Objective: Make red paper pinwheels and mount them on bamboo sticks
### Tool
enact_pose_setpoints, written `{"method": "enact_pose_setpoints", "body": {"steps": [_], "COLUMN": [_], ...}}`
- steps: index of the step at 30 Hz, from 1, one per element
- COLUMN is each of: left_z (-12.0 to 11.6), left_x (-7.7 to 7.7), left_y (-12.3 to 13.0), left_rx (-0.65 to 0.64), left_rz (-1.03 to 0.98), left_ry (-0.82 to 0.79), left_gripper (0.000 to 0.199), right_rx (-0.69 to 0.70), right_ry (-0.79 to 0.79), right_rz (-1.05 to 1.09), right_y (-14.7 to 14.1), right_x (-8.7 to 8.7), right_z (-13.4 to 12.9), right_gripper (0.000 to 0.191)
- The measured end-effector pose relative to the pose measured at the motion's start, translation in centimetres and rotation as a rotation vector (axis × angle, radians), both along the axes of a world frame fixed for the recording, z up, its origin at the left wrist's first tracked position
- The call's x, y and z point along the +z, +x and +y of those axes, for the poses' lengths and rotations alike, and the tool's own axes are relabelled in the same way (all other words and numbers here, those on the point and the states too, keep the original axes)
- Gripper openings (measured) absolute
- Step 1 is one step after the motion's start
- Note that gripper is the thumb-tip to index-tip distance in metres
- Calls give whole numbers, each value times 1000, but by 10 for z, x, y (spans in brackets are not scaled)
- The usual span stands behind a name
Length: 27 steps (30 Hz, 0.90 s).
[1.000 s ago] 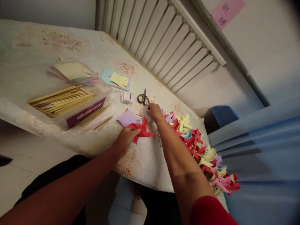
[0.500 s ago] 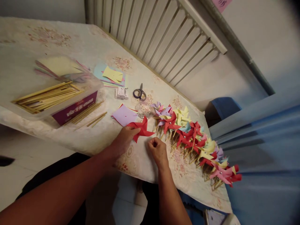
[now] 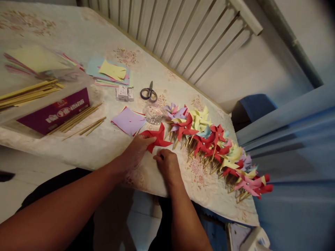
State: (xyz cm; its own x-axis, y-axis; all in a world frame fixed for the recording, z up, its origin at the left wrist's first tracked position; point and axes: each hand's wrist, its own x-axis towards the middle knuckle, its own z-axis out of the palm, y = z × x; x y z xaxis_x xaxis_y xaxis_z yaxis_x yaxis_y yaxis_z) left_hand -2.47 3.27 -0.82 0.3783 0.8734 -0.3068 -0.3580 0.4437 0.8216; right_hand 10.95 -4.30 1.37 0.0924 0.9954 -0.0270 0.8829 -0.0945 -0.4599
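My left hand pinches a red paper pinwheel with folded blades, its thumb over the centre. Just below and to the right, my right hand is closed with fingers curled; whatever it may hold is too small or hidden to see. Beyond the pinwheel lies a stack of lilac and red paper squares. Beside that sits a clear bag of small shiny pins. A long group of finished pinwheels on sticks in red, yellow, pink and lilac lies to the right.
Dark-handled scissors lie behind the bag, with small white boxes and coloured paper sheets to their left. A plastic tub holds wooden sticks, and loose sticks lie against it. A blue curtain hangs at right.
My right hand has moved left, closer under the red pinwheel. My left hand keeps its pinch on the pinwheel. The view has shifted slightly, bringing the tub further left.
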Motion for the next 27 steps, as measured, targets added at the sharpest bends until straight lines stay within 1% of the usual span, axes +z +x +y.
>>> {"method": "enact_pose_setpoints", "body": {"steps": [4,8,11,15,20,27], "left_z": [1,0,1,2,1,1], "left_x": [-1,3,5,8,10,3], "left_y": [5,8,9,7,3,1], "left_rx": [33,51,63,58,32,20], "left_rz": [-85,-145,-187,-175,-142,-109], "left_ry": [-89,-94,-100,-93,-49,-37], "left_gripper": [16,16,19,19,16,14], "right_rx": [72,64,54,26,23,3], "right_ry": [-45,-96,-106,-100,-78,-59], "right_rz": [-121,-323,-394,-406,-350,-360], "right_y": [0,-3,-5,-4,-1,-1], "right_x": [6,9,9,7,6,4], "right_z": [-2,-4,-4,-3,-3,-4], "right_gripper": [15,22,20,20,18,19]}}
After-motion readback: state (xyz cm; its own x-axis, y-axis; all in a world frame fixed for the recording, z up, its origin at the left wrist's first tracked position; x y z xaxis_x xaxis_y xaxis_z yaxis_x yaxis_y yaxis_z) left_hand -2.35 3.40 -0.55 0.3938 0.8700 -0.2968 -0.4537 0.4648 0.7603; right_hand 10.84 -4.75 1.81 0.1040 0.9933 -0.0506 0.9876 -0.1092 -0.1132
